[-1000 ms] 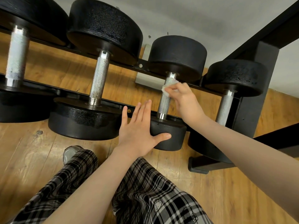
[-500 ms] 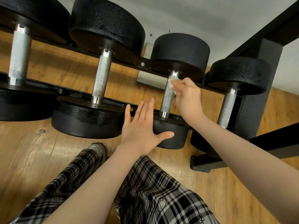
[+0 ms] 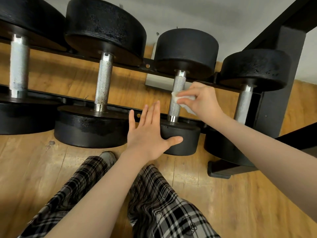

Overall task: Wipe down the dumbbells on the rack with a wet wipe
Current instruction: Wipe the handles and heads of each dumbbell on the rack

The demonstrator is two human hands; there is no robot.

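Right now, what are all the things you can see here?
Dumbbells: four, black ends with silver handles, side by side on the rack.
Rack: one, black, standing on the floor by the wall.
Wipe: one, white, pressed on the third dumbbell's handle.
Floor: wooden, brown.
Wall: grey, behind the rack.
Trousers: black and white checks, bottom.
Shoe: grey, below the rack.
Hands: left hand flat against the third dumbbell's near end; right hand holds the wipe.
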